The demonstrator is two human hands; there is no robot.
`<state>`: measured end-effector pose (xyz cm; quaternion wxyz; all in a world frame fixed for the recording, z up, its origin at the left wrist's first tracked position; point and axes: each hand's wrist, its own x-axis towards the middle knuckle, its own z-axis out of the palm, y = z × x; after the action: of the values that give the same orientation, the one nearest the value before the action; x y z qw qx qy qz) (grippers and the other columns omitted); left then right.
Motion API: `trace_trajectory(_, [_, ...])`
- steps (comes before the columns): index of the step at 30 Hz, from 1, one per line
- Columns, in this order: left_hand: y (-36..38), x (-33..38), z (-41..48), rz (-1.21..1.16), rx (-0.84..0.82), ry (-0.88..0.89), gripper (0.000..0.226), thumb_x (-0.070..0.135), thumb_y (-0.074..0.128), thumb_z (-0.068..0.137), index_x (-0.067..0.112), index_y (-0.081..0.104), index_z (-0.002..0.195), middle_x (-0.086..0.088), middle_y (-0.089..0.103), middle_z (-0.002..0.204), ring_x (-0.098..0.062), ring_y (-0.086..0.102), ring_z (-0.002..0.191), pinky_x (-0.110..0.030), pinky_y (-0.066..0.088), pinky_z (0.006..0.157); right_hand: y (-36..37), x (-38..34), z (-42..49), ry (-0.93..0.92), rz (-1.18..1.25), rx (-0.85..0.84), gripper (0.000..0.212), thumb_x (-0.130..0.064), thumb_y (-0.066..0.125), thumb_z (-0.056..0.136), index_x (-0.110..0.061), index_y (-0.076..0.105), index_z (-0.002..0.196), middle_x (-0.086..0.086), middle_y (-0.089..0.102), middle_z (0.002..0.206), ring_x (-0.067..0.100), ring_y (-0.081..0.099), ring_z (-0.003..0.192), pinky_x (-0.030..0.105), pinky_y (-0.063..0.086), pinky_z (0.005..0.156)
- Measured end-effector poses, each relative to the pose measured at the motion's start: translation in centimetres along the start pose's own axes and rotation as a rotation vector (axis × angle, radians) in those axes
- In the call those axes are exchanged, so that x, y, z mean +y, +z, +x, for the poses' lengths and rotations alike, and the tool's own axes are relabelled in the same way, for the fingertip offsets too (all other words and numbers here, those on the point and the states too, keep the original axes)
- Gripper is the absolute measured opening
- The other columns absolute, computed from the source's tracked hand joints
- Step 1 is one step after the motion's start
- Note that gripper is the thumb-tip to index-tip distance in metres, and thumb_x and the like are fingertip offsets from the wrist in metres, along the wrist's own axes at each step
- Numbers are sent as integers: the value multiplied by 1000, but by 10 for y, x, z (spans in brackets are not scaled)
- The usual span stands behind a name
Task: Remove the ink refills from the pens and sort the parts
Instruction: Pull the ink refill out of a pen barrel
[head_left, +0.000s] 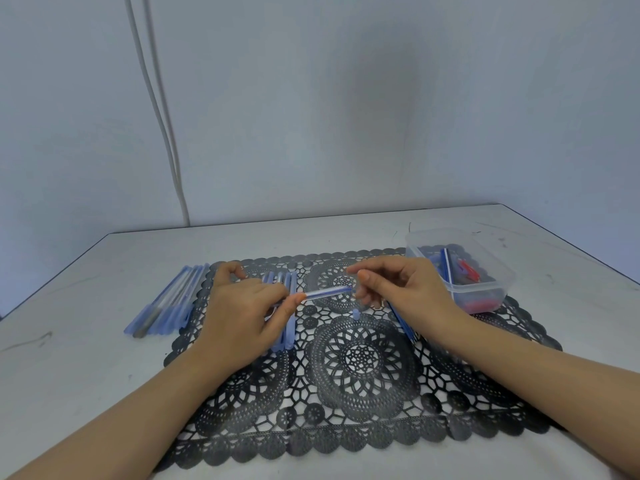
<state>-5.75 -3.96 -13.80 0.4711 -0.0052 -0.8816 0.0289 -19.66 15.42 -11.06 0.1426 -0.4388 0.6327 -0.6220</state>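
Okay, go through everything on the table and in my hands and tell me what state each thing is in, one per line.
Left hand: closed on one end of the pen.
Right hand: pinching the other end of the pen.
Pen: held level above the mat, between both hands.
Small blue cap: loose on the mat.
Pens at left: lying side by side, partly off the mat.
Plastic box: open, red and blue parts inside.
Mat: flat on the table.
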Motion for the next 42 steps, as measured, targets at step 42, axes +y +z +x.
trace_trajectory(42, [1, -1, -1, 63, -22, -17, 45, 43, 42, 97, 24, 50, 57, 16, 30, 49, -4, 28, 46, -38, 34, 80, 1, 14, -1, -497, -632, 34, 19, -14, 65, 80, -12, 69, 99, -1, 66, 82, 7, 59, 72, 23, 51, 65])
